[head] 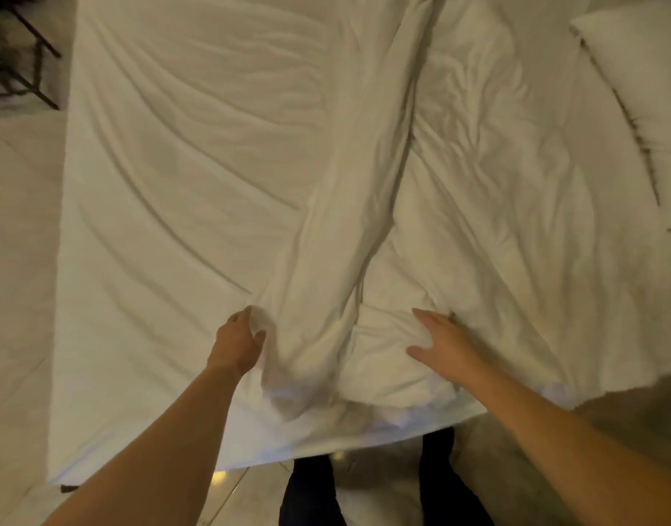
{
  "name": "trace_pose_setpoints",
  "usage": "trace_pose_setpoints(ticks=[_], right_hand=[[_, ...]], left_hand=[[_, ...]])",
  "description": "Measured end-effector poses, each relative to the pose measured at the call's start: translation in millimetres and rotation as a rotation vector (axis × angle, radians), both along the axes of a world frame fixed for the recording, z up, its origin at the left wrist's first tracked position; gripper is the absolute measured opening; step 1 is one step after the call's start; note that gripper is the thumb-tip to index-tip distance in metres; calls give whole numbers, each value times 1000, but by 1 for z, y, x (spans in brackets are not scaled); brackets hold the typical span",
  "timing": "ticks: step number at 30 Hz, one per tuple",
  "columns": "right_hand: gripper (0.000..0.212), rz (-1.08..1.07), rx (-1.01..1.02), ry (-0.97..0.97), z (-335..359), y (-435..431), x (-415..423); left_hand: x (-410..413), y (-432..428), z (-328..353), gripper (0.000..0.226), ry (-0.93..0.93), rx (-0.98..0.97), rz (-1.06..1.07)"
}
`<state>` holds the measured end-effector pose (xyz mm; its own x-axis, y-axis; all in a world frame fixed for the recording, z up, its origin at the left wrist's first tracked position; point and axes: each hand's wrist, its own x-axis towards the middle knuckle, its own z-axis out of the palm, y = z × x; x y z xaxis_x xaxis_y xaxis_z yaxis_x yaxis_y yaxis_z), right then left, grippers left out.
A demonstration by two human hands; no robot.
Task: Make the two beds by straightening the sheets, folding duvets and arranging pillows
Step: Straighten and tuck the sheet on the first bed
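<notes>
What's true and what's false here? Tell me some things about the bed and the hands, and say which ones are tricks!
1. A pillow lies at the top right. True.
2. The right hand is a fist. False: it lies flat on the duvet, fingers spread.
3. The duvet covers the whole bed. False: it is bunched on the right, and the wrinkled sheet shows bare on the left.
4. The left hand holds the duvet's rolled edge. True.
</notes>
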<state>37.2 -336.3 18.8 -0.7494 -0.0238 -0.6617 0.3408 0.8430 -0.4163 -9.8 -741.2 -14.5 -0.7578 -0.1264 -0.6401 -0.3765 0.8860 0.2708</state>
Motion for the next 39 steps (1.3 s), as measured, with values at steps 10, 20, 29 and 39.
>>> trace_pose_setpoints(ticks=[10,20,29,39], right_hand=[[62,-223,282,129,-35,-55,30],[25,-176,159,408,5,-69,33],[24,-216,56,538,50,-120,26],[26,-128,-46,489,56,-268,52]], left_hand=[[-22,-44,-39,51,2,41,-23],[8,-109,15,22,298,93,296],[67,-237,88,13,462,-120,372],[174,-371,75,14,379,-174,522]])
